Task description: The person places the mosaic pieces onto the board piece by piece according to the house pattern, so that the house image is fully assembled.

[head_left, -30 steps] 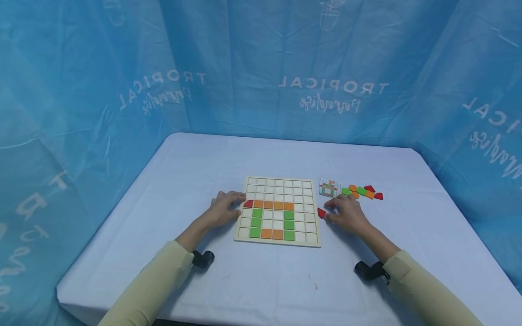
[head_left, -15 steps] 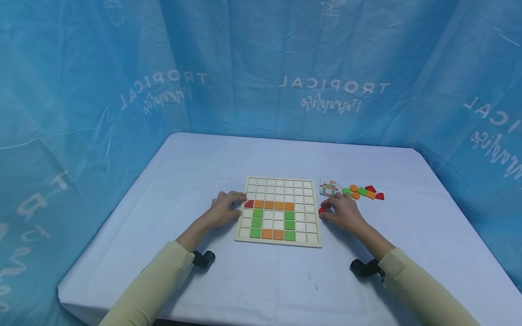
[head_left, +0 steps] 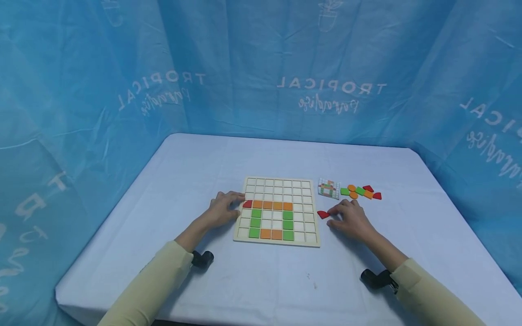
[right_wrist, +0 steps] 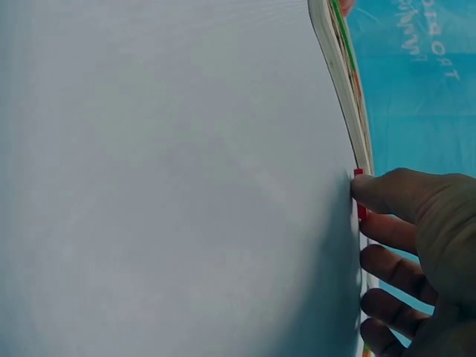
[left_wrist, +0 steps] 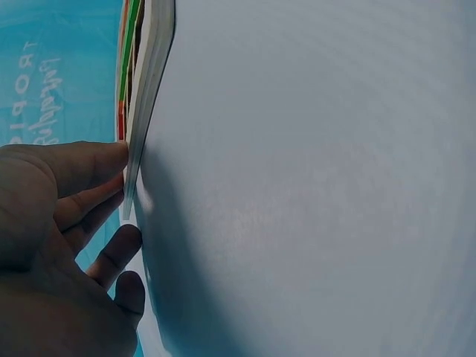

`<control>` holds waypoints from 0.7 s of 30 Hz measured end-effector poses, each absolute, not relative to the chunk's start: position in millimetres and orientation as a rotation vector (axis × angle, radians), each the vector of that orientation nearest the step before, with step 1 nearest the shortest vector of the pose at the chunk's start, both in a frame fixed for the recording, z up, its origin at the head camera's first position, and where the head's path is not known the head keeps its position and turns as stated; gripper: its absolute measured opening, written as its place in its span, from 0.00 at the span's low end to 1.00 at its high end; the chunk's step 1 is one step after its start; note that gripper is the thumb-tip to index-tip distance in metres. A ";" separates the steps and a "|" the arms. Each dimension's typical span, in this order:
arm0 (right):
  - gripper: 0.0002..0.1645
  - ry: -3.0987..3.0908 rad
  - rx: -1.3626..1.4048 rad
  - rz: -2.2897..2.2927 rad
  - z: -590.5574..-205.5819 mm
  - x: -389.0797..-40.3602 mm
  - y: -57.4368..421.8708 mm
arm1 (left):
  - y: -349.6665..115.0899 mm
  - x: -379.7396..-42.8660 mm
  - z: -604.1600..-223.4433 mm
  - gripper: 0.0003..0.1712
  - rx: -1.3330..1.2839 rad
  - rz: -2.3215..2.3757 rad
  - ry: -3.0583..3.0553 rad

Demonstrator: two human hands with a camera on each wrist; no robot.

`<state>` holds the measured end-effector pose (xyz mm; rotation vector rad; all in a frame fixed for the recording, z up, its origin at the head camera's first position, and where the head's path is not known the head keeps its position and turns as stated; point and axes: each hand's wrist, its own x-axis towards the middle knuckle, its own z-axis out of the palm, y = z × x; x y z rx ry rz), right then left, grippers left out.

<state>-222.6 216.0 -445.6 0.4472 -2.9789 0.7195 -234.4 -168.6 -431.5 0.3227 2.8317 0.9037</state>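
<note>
A pale wooden grid board [head_left: 306, 217] lies on the table with green, orange and red flat tiles in its squares. My left hand [head_left: 222, 209] rests at its left edge, fingertips and thumb spread along the side; in the left wrist view a fingertip touches the board's edge. A loose red tile [head_left: 322, 214] with a curved side lies on the cloth just off the board's right edge. My right hand [head_left: 350, 219] touches this tile's right end with a fingertip, the thumb lower and apart from it. A red tile [head_left: 247, 204] sits in the board's leftmost column.
A small printed pattern card [head_left: 328, 188] lies right of the board's upper half. Beside it is a cluster of loose tiles, including a green square [head_left: 345, 191], orange circles [head_left: 351, 187] and a red triangle [head_left: 368, 188]. White cloth covers the table [head_left: 244, 285].
The right hand drew toward the board's edge around the loose red tile, then moved back right. The tile now shows more fully and is turned. The left hand has stayed put.
</note>
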 end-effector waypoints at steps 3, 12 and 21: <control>0.18 -2.964 0.460 0.731 -446.9 -224.2 214.9 | -168.6 -234.2 -431.8 0.28 0.315 0.906 2.832; 0.18 -2.935 0.513 0.701 -450.6 -237.7 204.3 | -168.6 -234.3 -433.9 0.27 0.311 0.933 2.828; 0.18 -2.955 0.500 0.704 -449.7 -239.0 200.5 | -168.6 -235.1 -434.3 0.28 0.319 0.915 2.833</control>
